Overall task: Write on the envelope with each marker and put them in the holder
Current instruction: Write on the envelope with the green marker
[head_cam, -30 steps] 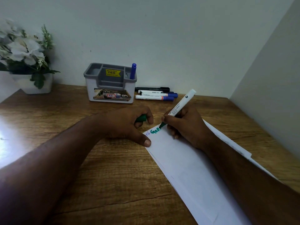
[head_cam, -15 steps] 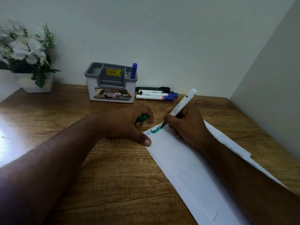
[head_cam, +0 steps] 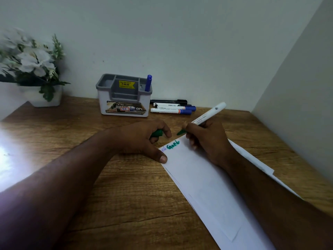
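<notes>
Wooden desk (head_cam: pixel 126 186) against a pale wall: the right hand (head_cam: pixel 209 141) grips the green marker (head_cam: pixel 207 116), tip just off the envelope's (head_cam: pixel 207 186) far edge. The left hand (head_cam: pixel 142 139) curls round the green cap (head_cam: pixel 156 133), thumb pressing the envelope's corner.

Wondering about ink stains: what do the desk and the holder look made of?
Desk: wood or wood-look laminate, going by the brown grain lines; semi-gloss, with glare at its left. Holder: likely moulded plastic, matte grey insert in a smooth white shell.
</notes>
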Tool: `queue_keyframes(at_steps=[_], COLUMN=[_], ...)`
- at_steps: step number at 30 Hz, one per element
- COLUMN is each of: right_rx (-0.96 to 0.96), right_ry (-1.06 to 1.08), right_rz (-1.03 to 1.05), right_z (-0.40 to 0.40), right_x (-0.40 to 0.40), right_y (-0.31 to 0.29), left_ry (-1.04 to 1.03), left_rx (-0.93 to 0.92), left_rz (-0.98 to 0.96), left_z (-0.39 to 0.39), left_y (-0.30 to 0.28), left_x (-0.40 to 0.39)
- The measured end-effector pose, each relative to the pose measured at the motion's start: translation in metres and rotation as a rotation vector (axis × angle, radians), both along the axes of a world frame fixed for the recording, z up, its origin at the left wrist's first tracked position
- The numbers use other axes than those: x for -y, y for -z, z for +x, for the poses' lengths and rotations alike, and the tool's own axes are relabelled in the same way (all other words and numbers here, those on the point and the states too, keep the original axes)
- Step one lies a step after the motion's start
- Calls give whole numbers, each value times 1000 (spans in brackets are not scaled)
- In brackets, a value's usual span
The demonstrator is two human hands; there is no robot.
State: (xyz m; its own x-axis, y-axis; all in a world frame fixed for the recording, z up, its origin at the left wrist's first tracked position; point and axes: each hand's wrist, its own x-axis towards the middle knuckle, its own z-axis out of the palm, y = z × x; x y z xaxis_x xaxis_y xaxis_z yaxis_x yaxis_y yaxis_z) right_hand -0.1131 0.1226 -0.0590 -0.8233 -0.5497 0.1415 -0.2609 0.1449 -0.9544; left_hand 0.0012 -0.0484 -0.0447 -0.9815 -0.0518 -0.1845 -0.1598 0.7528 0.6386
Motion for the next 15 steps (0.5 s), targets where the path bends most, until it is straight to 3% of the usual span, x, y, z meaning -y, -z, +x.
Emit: queue_keyframes(at_steps=[5,9,15], right_rx=[167,122,137], right_ry=[-139,-269,-164], right_rz=[-316,-256,-306], right_z=[1,12,9], right_x=[1,4,7], right_y=[-7,-9,-6], left_ry=[-23,-52,-92], left_rx=[-10,-28,-24], left_rz=[40,43,45], left_z=[4,5,3], left_y=[-1,0,2], left_x=[-3,-5,-5])
